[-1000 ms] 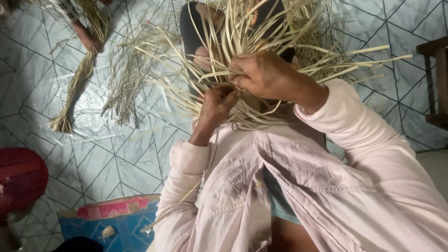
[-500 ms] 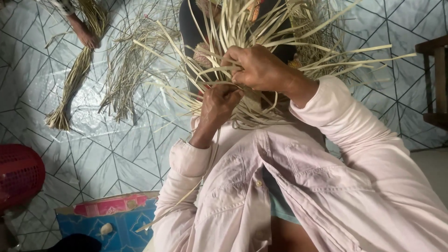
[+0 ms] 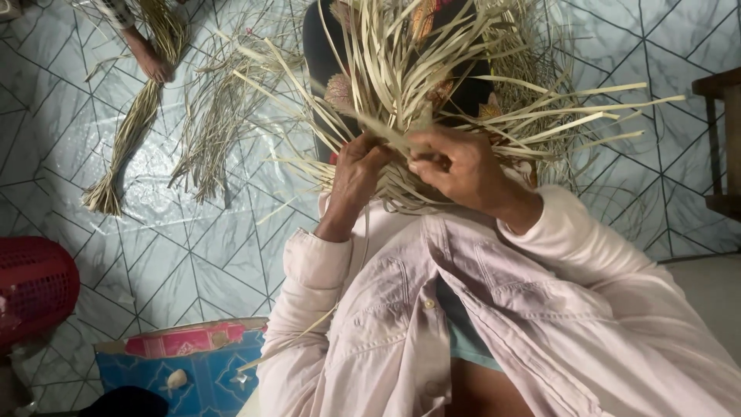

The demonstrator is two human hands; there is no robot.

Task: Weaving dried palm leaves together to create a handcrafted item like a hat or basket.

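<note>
Head view: both hands at the core of a half-woven palm-strip piece

Item 1. Woven palm-strip piece, pale straw colour, held just above the person's lap and chest; loose strip ends fan up and out to either side of it. All places below are given from this piece.

Item 2. Left hand, at the piece's lower left edge, fingers curled narrow and closed on a gathered part of the weave. Its place barely differs from the earlier frames.

Item 3. Right hand, at the piece's lower right. Half a second earlier it sits higher, over the top of the strips with the knuckles up; now it is lower and drawn towards the body, thumb and forefinger pinched on a single flat strip that slants up and left from it. Judged reading: one strip is singled out from the fan and being drawn into the woven core.

Item 4. Pink long-sleeved shirt, below the piece.

Item 5. Dried leaf bundles, on the tiled floor well left of the piece; another person's foot rests beside them.

Item 6. Red mesh basket and blue patterned box, far lower left of the piece.
</note>
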